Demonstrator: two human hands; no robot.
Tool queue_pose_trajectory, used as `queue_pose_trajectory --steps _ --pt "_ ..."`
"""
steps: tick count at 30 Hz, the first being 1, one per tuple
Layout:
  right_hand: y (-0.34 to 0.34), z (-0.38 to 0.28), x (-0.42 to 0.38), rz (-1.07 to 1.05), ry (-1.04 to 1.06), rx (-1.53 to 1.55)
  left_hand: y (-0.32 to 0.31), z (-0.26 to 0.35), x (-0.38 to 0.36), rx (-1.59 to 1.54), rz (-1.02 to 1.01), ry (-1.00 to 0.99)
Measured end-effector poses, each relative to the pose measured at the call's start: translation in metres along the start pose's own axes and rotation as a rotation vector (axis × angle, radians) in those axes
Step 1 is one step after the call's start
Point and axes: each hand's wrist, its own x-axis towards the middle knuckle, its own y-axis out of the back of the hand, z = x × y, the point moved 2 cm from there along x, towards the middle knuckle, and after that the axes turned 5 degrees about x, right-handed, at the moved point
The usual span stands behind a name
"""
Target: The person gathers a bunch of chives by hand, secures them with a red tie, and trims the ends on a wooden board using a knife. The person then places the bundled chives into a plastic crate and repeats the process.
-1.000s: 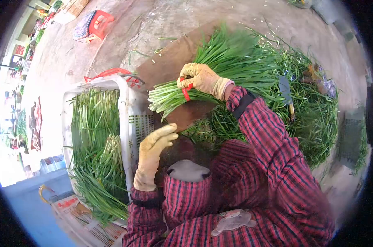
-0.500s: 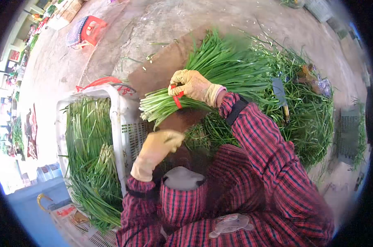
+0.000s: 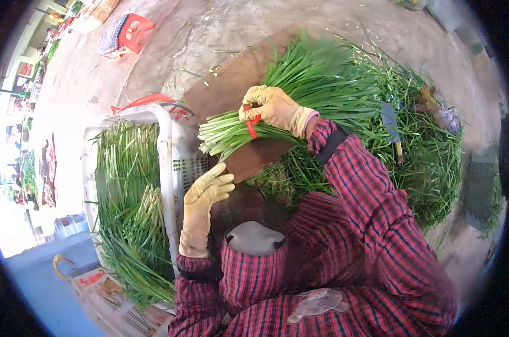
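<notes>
My right hand (image 3: 277, 110), in a yellow rubber glove, grips a bundle of garlic chives (image 3: 322, 78) at the red band (image 3: 252, 127) around its stems. The pale cut ends point left and the green leaves fan out to the right over a brown board (image 3: 223, 84). Below the stem ends is my left hand (image 3: 208, 190), gloved alike, its fingers stretched out and holding nothing. It is close to the wall of a white plastic crate (image 3: 166, 151), which is packed with more chives (image 3: 128, 163).
A heap of loose greens (image 3: 428, 163) lies on the right, with a flat-bladed tool (image 3: 390, 124) on it. A red stool (image 3: 133, 33) stands at the far left. Beside the white crate, lower left, is a blue surface (image 3: 46, 281). Red plastic strips (image 3: 145, 101) hang over the crate's far rim.
The fingers of my left hand have straightened from a curled, blurred pose. My right hand still grips the bundle at the band. The whole view has shifted slightly.
</notes>
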Motion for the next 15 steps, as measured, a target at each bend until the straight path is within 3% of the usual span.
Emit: queue_pose_trajectory --steps 5,7,10,11,12,14,15 --pt "0.0 0.002 0.0 -0.011 -0.029 0.045 0.009 -0.016 0.007 -0.021 0.06 0.083" --pt "0.0 0.002 -0.001 -0.013 -0.04 0.062 0.026 -0.044 0.018 0.279 0.092 0.272" --pt "-0.001 0.001 -0.001 -0.007 -0.03 0.083 0.024 -0.072 0.028 0.198 0.242 0.239" --pt "-0.001 0.0 -0.001 -0.008 -0.031 0.084 0.023 -0.088 0.033 -0.029 0.217 0.266" --pt "0.0 -0.002 -0.001 -0.012 -0.025 0.039 0.018 -0.09 0.034 -0.032 0.216 0.269" --pt "0.001 -0.006 -0.003 -0.015 -0.022 -0.009 0.002 -0.088 0.04 -0.237 -0.138 0.188" --pt "0.001 -0.007 -0.003 -0.002 -0.014 0.003 -0.004 -0.065 0.032 -0.158 -0.169 0.171"
